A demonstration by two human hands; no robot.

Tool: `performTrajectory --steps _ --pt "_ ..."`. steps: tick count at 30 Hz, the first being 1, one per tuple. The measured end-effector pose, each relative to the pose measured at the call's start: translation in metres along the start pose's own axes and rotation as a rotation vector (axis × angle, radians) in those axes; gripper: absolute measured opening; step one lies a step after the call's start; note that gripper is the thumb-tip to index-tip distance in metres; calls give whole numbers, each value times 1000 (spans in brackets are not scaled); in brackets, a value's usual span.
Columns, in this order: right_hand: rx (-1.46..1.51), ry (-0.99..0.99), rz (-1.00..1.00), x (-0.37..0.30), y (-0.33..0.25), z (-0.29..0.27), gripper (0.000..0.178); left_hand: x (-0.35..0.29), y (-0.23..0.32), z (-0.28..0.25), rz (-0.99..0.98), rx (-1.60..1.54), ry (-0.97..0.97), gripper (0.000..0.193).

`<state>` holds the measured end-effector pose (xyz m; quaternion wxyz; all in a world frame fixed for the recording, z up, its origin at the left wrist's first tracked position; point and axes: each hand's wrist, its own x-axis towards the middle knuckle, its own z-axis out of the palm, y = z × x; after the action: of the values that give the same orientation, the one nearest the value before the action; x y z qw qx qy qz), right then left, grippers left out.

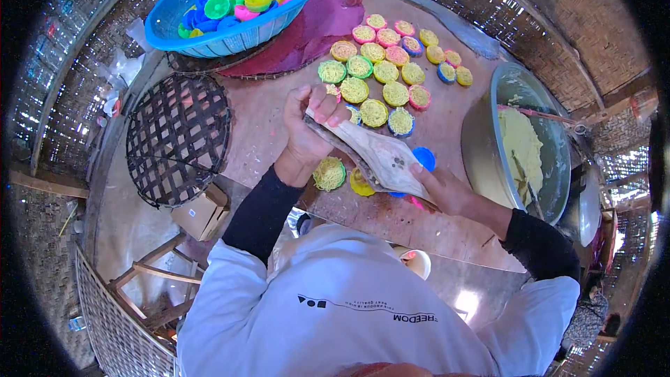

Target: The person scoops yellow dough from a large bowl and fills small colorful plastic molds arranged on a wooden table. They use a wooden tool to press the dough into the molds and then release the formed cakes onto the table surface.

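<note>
My left hand (307,126) grips the top end of a cloth piping bag (373,153), fingers curled round it. Under the bag's lower part, my right hand (443,188) holds it from below. The bag lies tilted across the round wooden table (426,223). Beneath it sit small plastic cups: a yellow noodle-filled one (329,173), a yellow one (360,184) and a blue empty one (423,158). Beyond them stand several coloured cups filled with yellow noodle nests (384,70).
A blue basket (174,35) of empty coloured cups stands at the far left on a maroon cloth (314,28). A metal bowl (481,160) of yellow dough sits at the right. A dark woven tray (178,139) and a cardboard box (202,213) lie at the left.
</note>
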<state>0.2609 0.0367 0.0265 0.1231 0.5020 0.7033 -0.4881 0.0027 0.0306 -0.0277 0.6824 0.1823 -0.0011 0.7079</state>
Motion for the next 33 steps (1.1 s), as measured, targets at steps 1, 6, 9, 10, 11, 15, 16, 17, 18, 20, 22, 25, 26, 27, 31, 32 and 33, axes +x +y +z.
performTrajectory --steps 1,6,9,10,11,15,16,17,18,20,22,25,26,27,31,32,33 --pt "-6 -10 3 -2 -1 -1 73 -2 -1 0 2 -12 40 31" --pt "-50 -70 82 -14 -8 -10 74 -7 -13 -6 8 -46 137 31" --pt "-165 -1 69 -16 -8 -15 70 -5 -17 -8 21 -48 142 31" --pt "-196 89 -14 -15 -3 -14 69 -4 -18 -9 25 -48 133 30" --pt "-227 179 -98 -11 4 -11 71 -1 -18 -9 31 -40 94 30" --pt "-319 317 -122 -12 6 -5 71 2 -16 -3 36 9 5 33" --pt "-281 332 -177 -13 5 -5 70 2 -12 2 39 32 1 35" --pt "-243 347 -232 -15 5 -4 70 3 -10 6 13 31 -82 32" --pt "-198 338 -255 -17 8 -4 69 5 -8 10 -12 30 -164 32" --pt "-101 295 -266 -19 18 -5 68 4 -6 30 -77 73 -116 32" --pt "-11 241 -237 -23 31 -10 65 -1 -9 61 -154 166 140 43" --pt "92 212 -221 -29 42 -11 63 -14 -19 33 -589 1161 42 55" --pt "114 213 -243 -31 42 -9 63 -19 -26 24 -572 1263 -15 53" --pt "135 215 -266 -31 43 -8 64 -25 -32 16 -553 1364 -75 51" --pt "117 280 -289 -19 59 0 65 -40 -50 8 -429 1300 -5 46" --pt "113 315 -301 -17 60 1 65 -44 -53 -4 -410 1372 16 41" --pt "108 349 -312 -16 60 1 65 -48 -56 -25 -389 1445 37 37"
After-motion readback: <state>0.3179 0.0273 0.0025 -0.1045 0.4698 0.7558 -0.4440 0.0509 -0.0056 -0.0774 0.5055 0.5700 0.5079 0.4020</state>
